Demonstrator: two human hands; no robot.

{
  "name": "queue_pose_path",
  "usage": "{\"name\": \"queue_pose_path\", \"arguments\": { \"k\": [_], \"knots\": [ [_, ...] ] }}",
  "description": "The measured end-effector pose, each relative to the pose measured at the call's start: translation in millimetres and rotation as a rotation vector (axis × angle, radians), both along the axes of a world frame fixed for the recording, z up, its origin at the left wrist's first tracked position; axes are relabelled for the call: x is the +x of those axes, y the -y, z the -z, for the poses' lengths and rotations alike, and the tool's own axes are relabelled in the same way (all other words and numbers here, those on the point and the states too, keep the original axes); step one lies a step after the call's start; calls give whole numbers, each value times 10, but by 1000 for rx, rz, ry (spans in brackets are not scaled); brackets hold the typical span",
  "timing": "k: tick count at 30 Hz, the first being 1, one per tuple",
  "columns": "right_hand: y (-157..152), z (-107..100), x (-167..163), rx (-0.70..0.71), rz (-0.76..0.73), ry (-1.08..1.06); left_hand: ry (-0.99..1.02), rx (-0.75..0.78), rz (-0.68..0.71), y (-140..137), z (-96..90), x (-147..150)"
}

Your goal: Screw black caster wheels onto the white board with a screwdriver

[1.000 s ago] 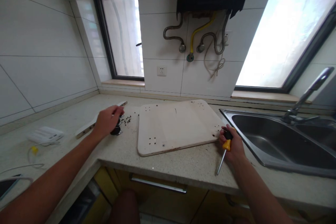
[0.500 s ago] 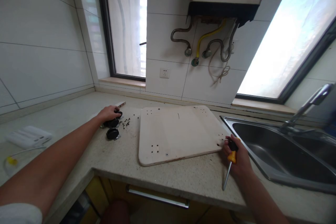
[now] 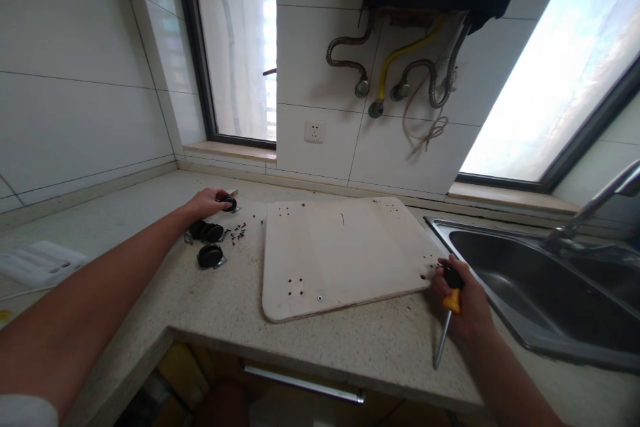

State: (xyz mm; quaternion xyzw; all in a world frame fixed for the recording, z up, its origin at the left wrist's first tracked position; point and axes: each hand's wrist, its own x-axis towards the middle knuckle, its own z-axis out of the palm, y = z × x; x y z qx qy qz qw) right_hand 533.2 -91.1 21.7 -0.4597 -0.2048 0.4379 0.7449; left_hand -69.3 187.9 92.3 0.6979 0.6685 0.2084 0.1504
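Your left hand [image 3: 206,203] grasped a black caster [image 3: 229,204] at far left, beyond the other casters [image 3: 210,256] and left of the pale board [image 3: 345,257], while your right hand [image 3: 470,301] clenched a screwdriver [image 3: 452,301], tip nearward, beside the board's right end.

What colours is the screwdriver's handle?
The screwdriver's handle is black and orange-yellow, seen in the head view.

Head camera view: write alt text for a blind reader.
A person's left hand holds a black caster while the right hand holds a screwdriver beside a pale board with holes. More casters and scattered screws lie on the countertop to its left, a sink to its right.
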Motion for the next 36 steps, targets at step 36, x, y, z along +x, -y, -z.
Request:
{"name": "queue_pose_path", "arguments": {
  "k": [36],
  "knots": [
    [35, -33, -36, -3, 8, -52, -349, -291, -56, 520, -8, -374]
  ]
}}
